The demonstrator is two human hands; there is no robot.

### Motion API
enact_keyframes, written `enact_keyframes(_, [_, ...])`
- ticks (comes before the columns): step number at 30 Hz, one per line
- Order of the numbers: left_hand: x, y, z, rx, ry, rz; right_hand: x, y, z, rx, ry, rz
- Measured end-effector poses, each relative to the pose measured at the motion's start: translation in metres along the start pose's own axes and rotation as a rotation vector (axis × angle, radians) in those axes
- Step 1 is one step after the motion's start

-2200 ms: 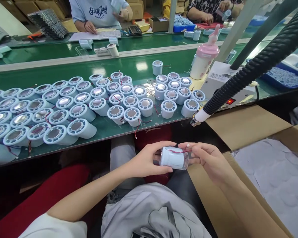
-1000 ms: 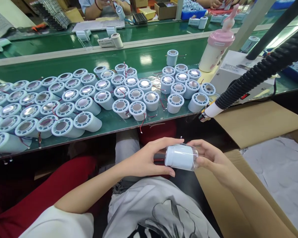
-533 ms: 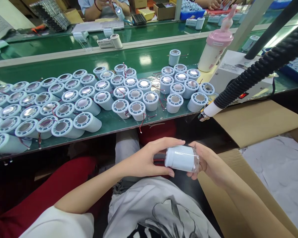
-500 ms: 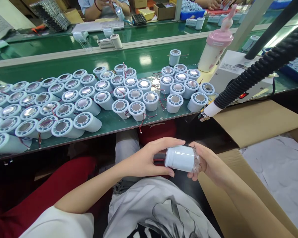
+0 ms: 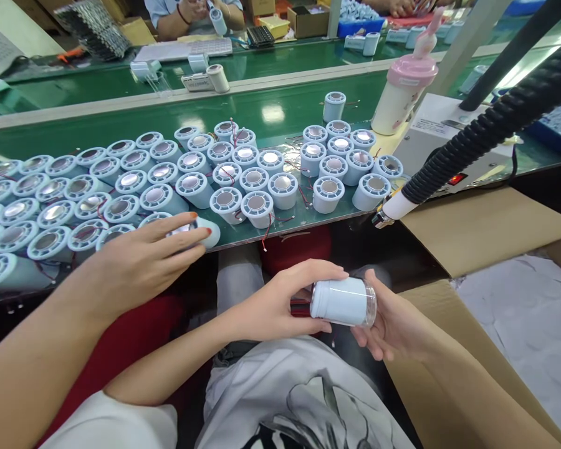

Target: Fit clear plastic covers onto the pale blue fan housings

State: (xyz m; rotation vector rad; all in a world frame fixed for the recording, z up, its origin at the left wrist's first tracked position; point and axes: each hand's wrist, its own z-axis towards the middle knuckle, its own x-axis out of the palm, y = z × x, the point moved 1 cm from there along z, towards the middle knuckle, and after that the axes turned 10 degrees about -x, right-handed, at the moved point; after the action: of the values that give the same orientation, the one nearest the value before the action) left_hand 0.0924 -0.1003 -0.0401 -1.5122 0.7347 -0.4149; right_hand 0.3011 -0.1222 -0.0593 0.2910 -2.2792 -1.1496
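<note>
My left hand (image 5: 280, 302) grips a light-blue cylindrical housing (image 5: 339, 300), lying sideways above my lap. A clear plastic sleeve (image 5: 370, 305) wraps its right end, and a dark piece with red (image 5: 300, 307) shows at its left end inside my grasp. My right hand (image 5: 393, 318) is beside the clear end, palm toward it, fingers apart; whether the palm touches the plastic is hard to see. Ahead on the green bench stand rows of similar blue housings (image 5: 227, 198) with round metallic centres, some with thin red and black wires.
Another person's hand (image 5: 144, 259) reaches from the left onto a blue housing (image 5: 209, 232) at the bench edge. A black flexible hose (image 5: 467, 149) with a nozzle slants down at right. Below it stands an open carton (image 5: 425, 312). A pink-lidded bottle (image 5: 404, 93) stands on the bench.
Another person's hand has come in from the left onto a housing, which has shifted right. My right hand's fingers have loosened and dropped away from the clear end; my left hand stays put.
</note>
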Motion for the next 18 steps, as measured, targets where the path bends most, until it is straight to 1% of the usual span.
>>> enact_keyframes(2, [0.002, -0.004, -0.001, -0.097, -0.014, -0.056, -0.006, -0.006, -0.002, -0.283, -0.039, -0.185])
enact_keyframes(5, [0.003, -0.009, -0.003, -0.209, -0.026, -0.134, -0.016, -0.011, -0.007, -0.695, -0.167, -0.47])
enact_keyframes(6, [0.003, -0.01, -0.003, -0.235, -0.022, -0.15, -0.017, -0.011, -0.009, -0.833, -0.171, -0.594])
enact_keyframes(8, [0.003, -0.01, -0.003, -0.274, -0.007, -0.164, -0.017, -0.01, -0.013, -1.105, -0.136, -0.868])
enact_keyframes(9, [0.003, -0.01, -0.004, -0.288, 0.004, -0.167, -0.017, -0.01, -0.015, -1.177, -0.115, -0.955])
enact_keyframes(10, [0.003, -0.009, -0.004, -0.293, 0.017, -0.17, -0.016, -0.01, -0.015, -1.182, -0.106, -0.969])
enact_keyframes(11, [0.002, -0.009, -0.004, -0.287, 0.029, -0.17, -0.015, -0.01, -0.016, -1.136, -0.109, -0.924])
enact_keyframes(13, [0.0, -0.009, -0.004, -0.251, 0.049, -0.158, -0.014, -0.012, -0.015, -0.957, -0.118, -0.7])
enact_keyframes(15, [-0.001, -0.009, -0.004, -0.212, 0.08, -0.16, -0.012, -0.014, -0.014, -0.785, -0.087, -0.417])
enact_keyframes(16, [-0.001, -0.009, -0.004, -0.211, 0.099, -0.176, -0.012, -0.015, -0.014, -0.735, -0.075, -0.318])
enact_keyframes(17, [-0.001, -0.008, -0.004, -0.228, 0.119, -0.206, -0.011, -0.015, -0.014, -0.712, -0.077, -0.268])
enact_keyframes(18, [-0.001, -0.007, -0.004, -0.255, 0.138, -0.247, -0.012, -0.016, -0.015, -0.707, -0.088, -0.264])
